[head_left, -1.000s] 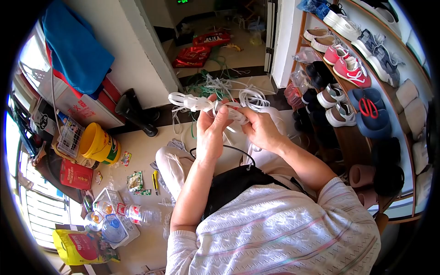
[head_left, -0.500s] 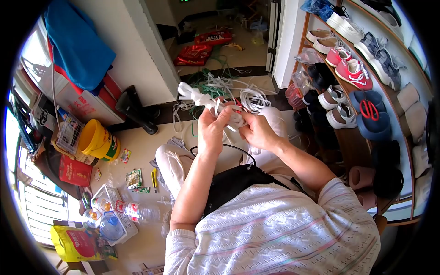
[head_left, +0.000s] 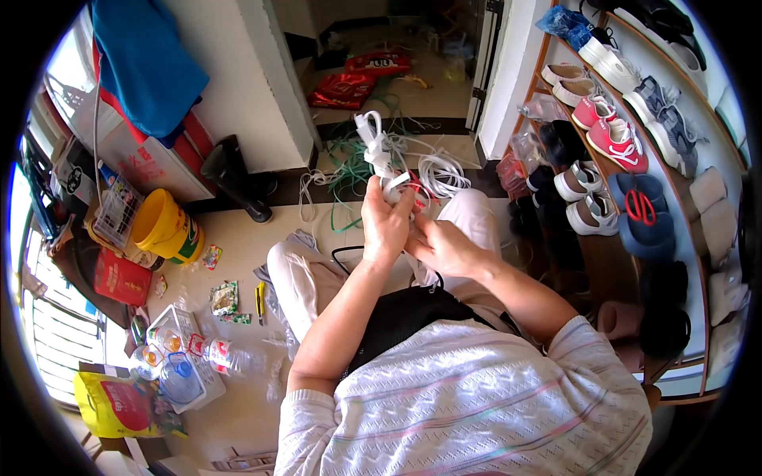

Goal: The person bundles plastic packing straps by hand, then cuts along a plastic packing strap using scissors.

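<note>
Head view: seated person, both hands out ahead above the lap, working a white strap bundle [head_left: 373, 143]. From where I stand it sits at the top of the left fist, knotted length up and tilted slightly toward the doorway, loops at the tip.

Left hand [head_left: 386, 228]: clamped around the lower end of the bundle, thumb lying along it. Right hand [head_left: 446, 244]: fingers drawn together, tips against the left palm side; can't tell if they pinch a strap, contact is hidden.

Past the hands, along the floor's [head_left: 238, 262] dark edge at the doorway: green strap tangle [head_left: 349, 170], white strap coil [head_left: 444, 176] to its right, a red strip [head_left: 419, 187] just beyond the fingers. Red bags [head_left: 343, 90] lie through the doorway.

Left part of the floor: yellow bucket [head_left: 163, 226] near the left edge, yellow cutter [head_left: 259, 303] beside the person's knee, white basket [head_left: 211, 387] carrying plastic bottles [head_left: 181, 377] nearer the person.

Right side: shoe rack [head_left: 609, 271], red scissors [head_left: 640, 208] on blue slippers [head_left: 644, 236] mid-shelf, blue plastic bag [head_left: 562, 22] at its upper left corner.
</note>
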`<control>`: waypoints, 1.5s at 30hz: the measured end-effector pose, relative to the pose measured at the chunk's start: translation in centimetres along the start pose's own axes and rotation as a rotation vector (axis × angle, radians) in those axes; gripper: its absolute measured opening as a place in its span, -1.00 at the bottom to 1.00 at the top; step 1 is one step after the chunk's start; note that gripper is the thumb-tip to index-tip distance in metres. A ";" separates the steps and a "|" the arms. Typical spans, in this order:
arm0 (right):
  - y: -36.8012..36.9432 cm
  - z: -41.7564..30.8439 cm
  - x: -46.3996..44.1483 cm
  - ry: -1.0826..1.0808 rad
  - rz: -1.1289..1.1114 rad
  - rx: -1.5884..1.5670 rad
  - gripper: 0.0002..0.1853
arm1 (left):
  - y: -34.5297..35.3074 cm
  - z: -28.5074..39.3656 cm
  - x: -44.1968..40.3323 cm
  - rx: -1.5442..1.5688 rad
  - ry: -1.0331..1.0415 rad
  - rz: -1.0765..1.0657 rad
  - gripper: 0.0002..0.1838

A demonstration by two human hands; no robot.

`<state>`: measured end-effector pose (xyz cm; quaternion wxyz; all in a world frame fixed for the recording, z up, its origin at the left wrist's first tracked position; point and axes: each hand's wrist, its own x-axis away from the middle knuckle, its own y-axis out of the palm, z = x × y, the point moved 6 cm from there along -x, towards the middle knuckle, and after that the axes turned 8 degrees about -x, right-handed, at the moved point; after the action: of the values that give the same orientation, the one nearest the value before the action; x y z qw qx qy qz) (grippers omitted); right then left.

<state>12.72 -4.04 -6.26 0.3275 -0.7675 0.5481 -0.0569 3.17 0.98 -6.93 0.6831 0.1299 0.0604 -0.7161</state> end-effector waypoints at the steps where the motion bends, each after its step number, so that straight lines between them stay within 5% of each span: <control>1: -0.6 0.0 0.2 -0.011 -0.051 0.159 -0.66 | -0.2 0.0 0.1 -0.041 -0.004 0.013 -0.80; 3: -3.5 -1.1 0.7 -0.027 -0.077 0.250 -0.64 | -0.9 0.1 -0.1 -0.253 0.098 0.070 -0.80; 6: -6.4 -0.7 -0.2 0.028 0.251 -0.335 -0.68 | -0.3 0.8 0.1 -0.464 0.144 0.053 -0.79; 10: -4.9 0.9 -2.1 0.187 0.074 -0.530 -0.74 | 1.1 1.9 1.2 -0.537 0.133 -0.067 -0.80; 14: -6.9 0.1 -1.7 0.106 0.202 -0.459 -0.72 | -0.8 0.4 0.1 -0.761 0.160 0.021 -0.79; 17: -11.2 -1.1 -1.4 0.045 0.303 -0.513 -0.72 | -2.7 -2.8 -0.7 -0.726 0.167 -0.004 -0.79; 20: -12.8 -0.9 -2.0 0.062 0.298 -0.412 -0.73 | -1.5 -2.2 -0.1 -0.577 -0.105 -0.257 -0.67; 25: -12.7 2.7 -3.4 0.148 0.265 -0.759 -0.66 | -2.2 -2.1 0.2 -0.480 -0.235 -0.454 -0.37; 29: -11.8 3.5 -3.5 0.135 0.256 -0.960 -0.59 | -4.7 -1.2 -0.9 -0.163 -0.175 -0.363 -0.39; 33: -9.5 10.2 -3.6 0.307 0.274 -0.371 -0.73 | -9.7 -1.7 -2.6 -0.053 -0.153 -0.134 -0.37; 36: -6.1 19.9 -1.8 0.119 0.199 0.310 -0.83 | -14.4 -1.6 -2.7 0.079 -0.158 0.000 -0.33; 39: -2.5 19.1 2.0 0.019 0.233 0.790 -0.83 | -22.3 -2.8 -0.8 0.170 -0.113 0.177 -0.34; 41: -2.5 21.0 2.0 0.145 0.148 0.719 -0.83 | -28.7 -4.2 1.6 0.219 -0.076 0.306 -0.38; 45: -1.9 21.1 2.3 0.033 0.088 0.723 -0.86 | -39.3 -9.1 11.6 0.170 -0.218 0.594 -0.40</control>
<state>24.57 3.61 -22.24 0.5707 -0.5771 0.5302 -0.2452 -35.35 -5.47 -22.31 0.8514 0.1211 -0.1138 -0.4976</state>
